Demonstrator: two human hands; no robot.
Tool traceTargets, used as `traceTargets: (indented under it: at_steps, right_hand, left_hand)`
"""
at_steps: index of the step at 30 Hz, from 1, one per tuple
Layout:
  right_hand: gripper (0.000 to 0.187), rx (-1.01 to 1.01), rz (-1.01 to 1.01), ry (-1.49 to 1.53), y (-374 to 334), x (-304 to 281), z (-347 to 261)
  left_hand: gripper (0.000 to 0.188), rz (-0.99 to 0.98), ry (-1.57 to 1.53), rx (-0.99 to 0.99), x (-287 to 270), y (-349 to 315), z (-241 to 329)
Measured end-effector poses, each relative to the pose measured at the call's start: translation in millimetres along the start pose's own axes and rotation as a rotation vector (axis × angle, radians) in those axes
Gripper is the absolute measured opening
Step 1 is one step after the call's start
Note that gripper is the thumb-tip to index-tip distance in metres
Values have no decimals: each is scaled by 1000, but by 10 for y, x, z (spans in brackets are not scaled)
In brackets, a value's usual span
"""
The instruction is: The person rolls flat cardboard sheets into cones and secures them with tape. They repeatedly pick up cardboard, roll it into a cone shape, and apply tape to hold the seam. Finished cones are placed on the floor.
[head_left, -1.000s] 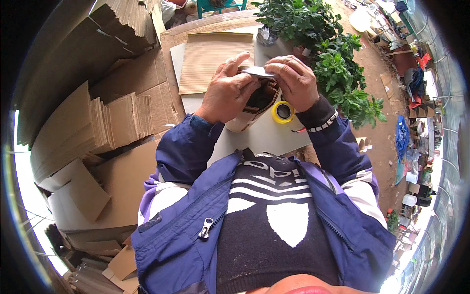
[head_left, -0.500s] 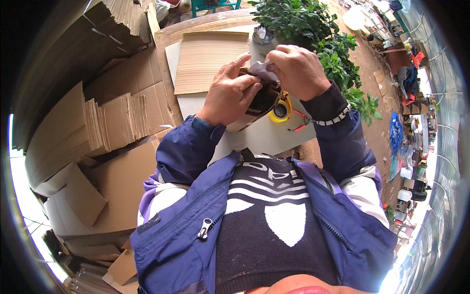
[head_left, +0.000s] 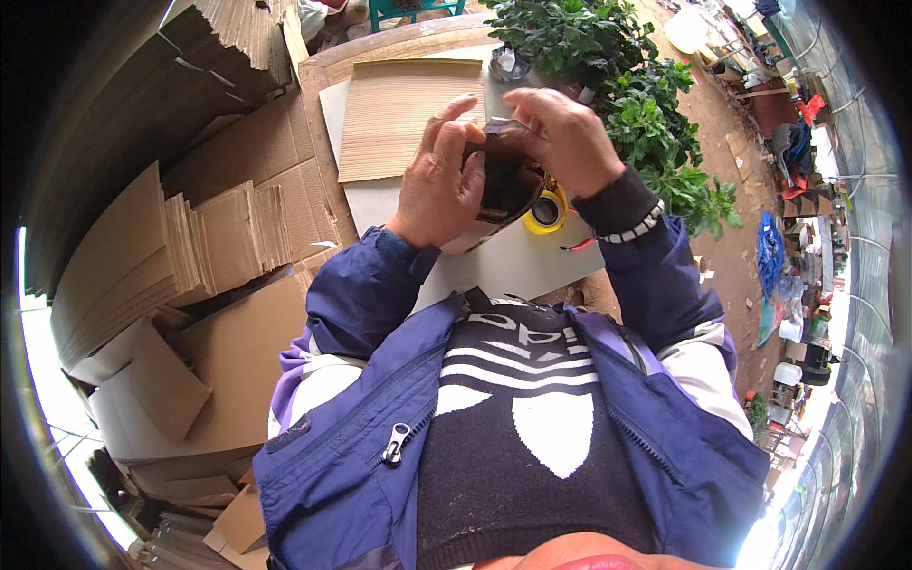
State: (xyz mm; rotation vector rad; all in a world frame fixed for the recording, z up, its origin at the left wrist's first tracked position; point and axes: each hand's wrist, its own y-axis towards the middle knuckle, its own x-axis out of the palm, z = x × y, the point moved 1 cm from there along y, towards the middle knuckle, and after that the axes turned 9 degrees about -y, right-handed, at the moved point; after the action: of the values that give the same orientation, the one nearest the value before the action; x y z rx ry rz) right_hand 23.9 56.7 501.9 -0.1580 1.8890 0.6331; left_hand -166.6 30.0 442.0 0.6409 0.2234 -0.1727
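At the left, tall stacks of flat brown cardboard (head_left: pixel 114 261) are piled beside the desk (head_left: pixel 404 41). Its far right side is bordered by leafy green plants (head_left: pixel 655 128). Much of the desk is covered by a pale board (head_left: pixel 503 271), on whose far left part a block of corrugated sheets (head_left: pixel 408 123) is laid. On the near part of the board, between the two hands, an open-topped container (head_left: pixel 513 180), dark inside, is placed. The left hand (head_left: pixel 437 185) is held half open at the container's left side, fingers bent and thumb apart; whether the wall is gripped cannot be told. The right hand (head_left: pixel 568 142) is arched over the far right rim with fingers curled, a small greyish piece (head_left: pixel 500 125) being seen by its fingertips; whether it is pinched cannot be told. Just right of the container, a yellow tape roll (head_left: pixel 544 213) is set.
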Motion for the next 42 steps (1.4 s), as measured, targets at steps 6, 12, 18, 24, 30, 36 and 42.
traceTargets:
  at_steps: [6, 12, 18, 24, 30, 36, 42]
  right_hand:
    - [34, -240, -65, 1, -518, -304, -172]
    - [14, -265, -87, -19, -763, -1, -87]
    - [19, 67, 22, -34, -1583, -629, 69]
    - [26, 462, 197, -147, -2605, -1726, 101]
    - [24, 670, 84, -316, -3759, -1967, 766]
    - [21, 1090, -76, -302, -5410, -1191, 2385]
    - [21, 1424, -224, -292, -7144, -376, 3870]
  left_hand:
    - [28, 45, -1, -22, -16, -16, -35]
    - [37, 32, -153, 10, 49, -27, -181]
    - [37, 59, -436, -117, 51, -76, -432]
    - [21, -369, -283, -312, 945, -227, -643]
    - [23, -1101, -204, -462, 2593, -602, -573]
    - [18, -1310, -61, -459, 4268, -959, -903]
    - [36, -1312, 300, -461, 5531, -1023, -1292]
